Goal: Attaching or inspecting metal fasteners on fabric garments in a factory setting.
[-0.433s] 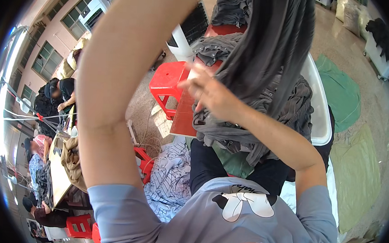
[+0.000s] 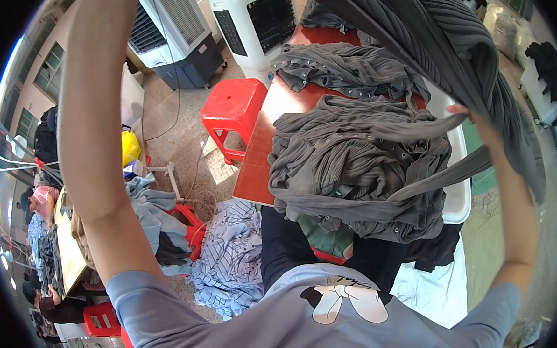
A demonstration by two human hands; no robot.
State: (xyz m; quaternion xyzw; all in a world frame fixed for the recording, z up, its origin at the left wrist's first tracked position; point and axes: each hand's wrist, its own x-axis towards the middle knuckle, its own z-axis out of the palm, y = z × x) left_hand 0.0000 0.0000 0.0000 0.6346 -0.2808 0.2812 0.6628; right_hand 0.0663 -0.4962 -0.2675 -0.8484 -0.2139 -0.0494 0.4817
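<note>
My left arm [image 2: 96, 131] reaches up along the left side, and its hand is cut off by the upper edge. A dark grey ribbed garment [image 2: 468, 51] with long strips hangs from the top toward the right, in front of my right forearm. My right hand [image 2: 477, 120] is beside it, partly covered, with a fingertip showing at the end of a grey strip; it looks closed on the cloth. Below lies a heap of similar grey garments [image 2: 356, 159] with small snaps or buttons, over the red table edge and white tub.
The red table [image 2: 253, 169] carries another grey garment stack [image 2: 349, 66]. A white tub [image 2: 458, 214] stands at its right. A red stool [image 2: 233, 104], air coolers [image 2: 255, 26], and a striped cloth pile [image 2: 232, 254] are on the left. Other people work at far left.
My left arm has swung left and my right hand has moved right, away from the table's left side. The raised garment has shifted right, uncovering the heap and the stack behind.
</note>
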